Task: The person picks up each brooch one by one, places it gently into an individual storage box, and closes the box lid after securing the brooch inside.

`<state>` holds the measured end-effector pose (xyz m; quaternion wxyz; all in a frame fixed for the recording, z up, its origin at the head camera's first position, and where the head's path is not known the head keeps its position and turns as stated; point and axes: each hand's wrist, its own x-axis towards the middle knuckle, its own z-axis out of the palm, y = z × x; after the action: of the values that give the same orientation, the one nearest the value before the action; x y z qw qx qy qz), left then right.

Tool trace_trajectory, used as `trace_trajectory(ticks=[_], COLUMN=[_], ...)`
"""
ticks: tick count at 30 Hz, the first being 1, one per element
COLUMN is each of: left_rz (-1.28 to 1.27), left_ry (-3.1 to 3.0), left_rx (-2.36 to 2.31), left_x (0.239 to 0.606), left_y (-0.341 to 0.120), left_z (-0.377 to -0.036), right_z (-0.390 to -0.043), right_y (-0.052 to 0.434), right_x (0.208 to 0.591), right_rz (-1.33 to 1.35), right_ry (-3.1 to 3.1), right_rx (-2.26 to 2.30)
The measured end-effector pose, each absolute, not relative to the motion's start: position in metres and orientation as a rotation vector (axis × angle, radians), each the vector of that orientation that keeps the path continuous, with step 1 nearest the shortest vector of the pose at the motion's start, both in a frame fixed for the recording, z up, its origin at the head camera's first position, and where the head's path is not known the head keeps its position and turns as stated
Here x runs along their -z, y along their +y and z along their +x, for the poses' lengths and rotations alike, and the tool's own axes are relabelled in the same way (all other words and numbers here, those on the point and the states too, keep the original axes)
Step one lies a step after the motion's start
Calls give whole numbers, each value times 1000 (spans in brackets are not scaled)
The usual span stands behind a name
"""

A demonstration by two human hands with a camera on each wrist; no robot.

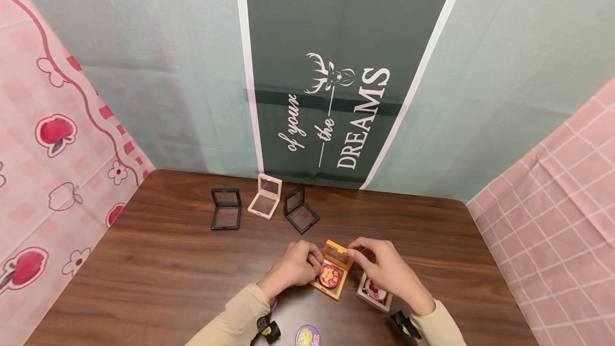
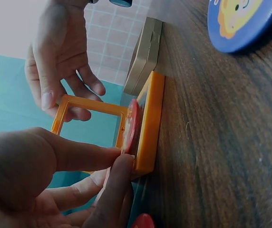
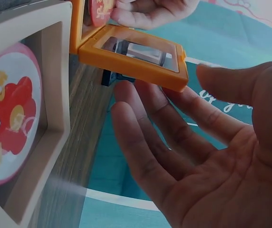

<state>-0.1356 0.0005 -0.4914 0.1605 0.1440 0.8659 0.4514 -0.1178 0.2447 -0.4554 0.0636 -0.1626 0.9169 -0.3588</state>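
Note:
My left hand (image 1: 297, 265) pinches the edge of a round red badge (image 1: 330, 276) between thumb and fingertips. The badge sits tilted against the base of a small orange display case (image 2: 150, 128), whose lid stands raised with a clear window. On the lid's far side, my right hand (image 3: 193, 137) has its fingertips along the outer face and edge, the thumb apart from it near the latch. Beside that hand a beige case (image 3: 55, 99) holds a white badge (image 1: 375, 289) with a red flower.
Behind the hands stand a black case (image 1: 226, 218), a pale pink case (image 1: 263, 204) and another black case (image 1: 302, 218), all with raised lids. A purple badge (image 1: 307, 335) lies at the table's near side. Fabric curtains (image 1: 182, 68) border the wooden table (image 1: 168, 260).

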Motion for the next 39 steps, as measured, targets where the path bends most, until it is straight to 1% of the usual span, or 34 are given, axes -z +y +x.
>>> trace_trajectory(ticks=[10,17,22,39], left_rz=[428,584,617,647], left_ry=[2469,2502,2535,2545], left_rx=[-1162,-979,-896,-924], left_x=[486,482,481,487], left_y=[-2,-5,-4,-4], left_z=[-135,-134,-131,-132], right_z=[-118,-118,-119,-118], right_y=[244,243,245,247], right_x=[457,458,457,455], right_rz=[-567,-599,-627,-670], right_ry=[2802,2837,2827,2733], right_rx=[1103,1150,1158,1178])
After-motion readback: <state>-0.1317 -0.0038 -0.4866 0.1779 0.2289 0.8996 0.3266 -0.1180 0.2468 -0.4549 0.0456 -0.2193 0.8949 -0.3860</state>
